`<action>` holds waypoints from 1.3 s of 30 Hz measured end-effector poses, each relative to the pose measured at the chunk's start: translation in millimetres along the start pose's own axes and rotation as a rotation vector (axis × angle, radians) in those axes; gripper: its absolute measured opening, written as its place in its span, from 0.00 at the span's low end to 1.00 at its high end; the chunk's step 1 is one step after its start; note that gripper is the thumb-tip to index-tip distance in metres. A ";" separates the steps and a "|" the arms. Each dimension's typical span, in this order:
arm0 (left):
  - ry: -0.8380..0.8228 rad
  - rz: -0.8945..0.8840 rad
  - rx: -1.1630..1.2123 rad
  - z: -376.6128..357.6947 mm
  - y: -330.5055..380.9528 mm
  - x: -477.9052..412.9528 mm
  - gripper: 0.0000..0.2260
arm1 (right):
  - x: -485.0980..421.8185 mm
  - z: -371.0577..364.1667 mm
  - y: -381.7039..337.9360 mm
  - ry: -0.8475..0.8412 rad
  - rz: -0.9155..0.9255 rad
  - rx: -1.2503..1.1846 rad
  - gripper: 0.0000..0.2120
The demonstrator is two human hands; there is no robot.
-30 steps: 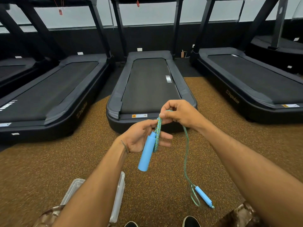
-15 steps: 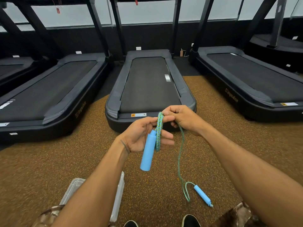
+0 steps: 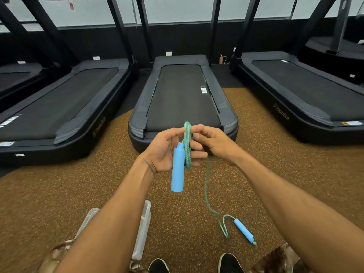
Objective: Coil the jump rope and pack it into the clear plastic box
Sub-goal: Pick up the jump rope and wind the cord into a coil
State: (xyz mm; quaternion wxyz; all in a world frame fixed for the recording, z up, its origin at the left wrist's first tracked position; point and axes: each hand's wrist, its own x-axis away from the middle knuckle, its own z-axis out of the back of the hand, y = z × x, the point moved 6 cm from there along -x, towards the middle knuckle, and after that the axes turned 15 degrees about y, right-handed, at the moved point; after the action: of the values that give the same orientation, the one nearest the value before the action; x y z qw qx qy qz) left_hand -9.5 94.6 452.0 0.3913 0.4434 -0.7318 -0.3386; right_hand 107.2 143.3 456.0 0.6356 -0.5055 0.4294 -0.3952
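My left hand [image 3: 167,150] holds a blue jump-rope handle [image 3: 177,170] that hangs down from the palm, with several green-blue rope loops [image 3: 187,146] pinched between thumb and fingers. My right hand [image 3: 214,143] is close beside it, fingers curled round the rope, which runs from that hand down to the floor. The loose rope [image 3: 206,186] ends at the second blue handle [image 3: 243,230] lying on the floor near my right shoe. The clear plastic box [image 3: 142,231] lies on the floor under my left forearm, mostly hidden.
Black treadmills stand ahead: one in the middle [image 3: 183,99], one left [image 3: 59,107], one right [image 3: 303,91]. The floor is brown speckled rubber [image 3: 49,194]. My black shoes [image 3: 230,263] show at the bottom edge.
My right hand has dropped from above the loops to beside my left hand. The rope bundle in my left hand has grown, and the floor handle has been drawn a little closer.
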 end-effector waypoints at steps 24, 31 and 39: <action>0.059 -0.232 0.233 17.2 9.3 2.0 0.17 | 13.4 -29.8 10.2 0.073 -0.233 -0.263 0.09; 0.041 -0.290 0.326 12.2 7.4 -2.2 0.20 | 18.3 -31.3 11.1 0.044 -0.298 -0.297 0.18; 0.072 -0.311 0.392 26.1 23.8 -0.5 0.18 | 29.8 -23.9 31.4 0.018 -0.332 -0.243 0.11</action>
State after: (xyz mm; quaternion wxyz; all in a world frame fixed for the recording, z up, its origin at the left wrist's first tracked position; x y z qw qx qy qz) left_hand -41.3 108.0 459.8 0.2669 0.6298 -0.6921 -0.2306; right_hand 96.2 113.7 418.0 0.4924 -0.6386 0.3903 -0.4443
